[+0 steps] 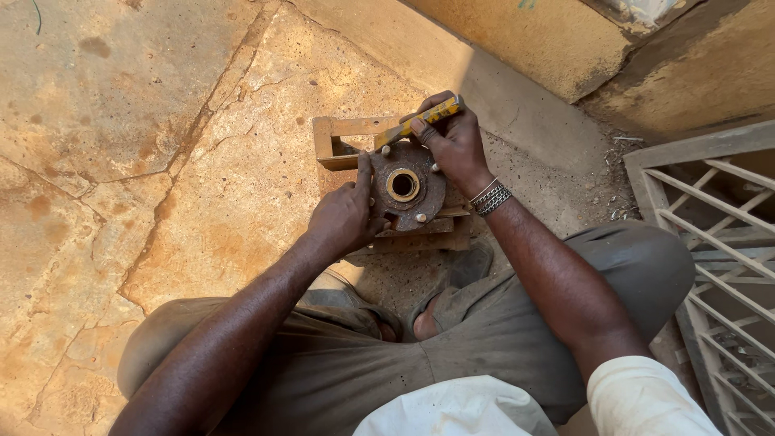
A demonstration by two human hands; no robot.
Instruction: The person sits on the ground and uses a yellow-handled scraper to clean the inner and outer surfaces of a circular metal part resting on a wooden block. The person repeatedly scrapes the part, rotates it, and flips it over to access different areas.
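Observation:
A rusty round wheel hub point(405, 187) with a brass-coloured centre ring and several studs rests on a small wooden frame point(337, 147) on the ground. My left hand point(345, 216) grips the hub's left edge, thumb up against it. My right hand point(454, 141), with metal bracelets on the wrist, holds a yellow-handled tool point(420, 119) at the hub's upper rim. The tool's tip is hidden behind the hub and fingers.
I squat on cracked stone paving point(145, 161); my knees and sandalled feet point(436, 311) are right below the frame. A metal grille point(710, 234) lies to the right. A yellowish wall base point(533, 48) runs along the top.

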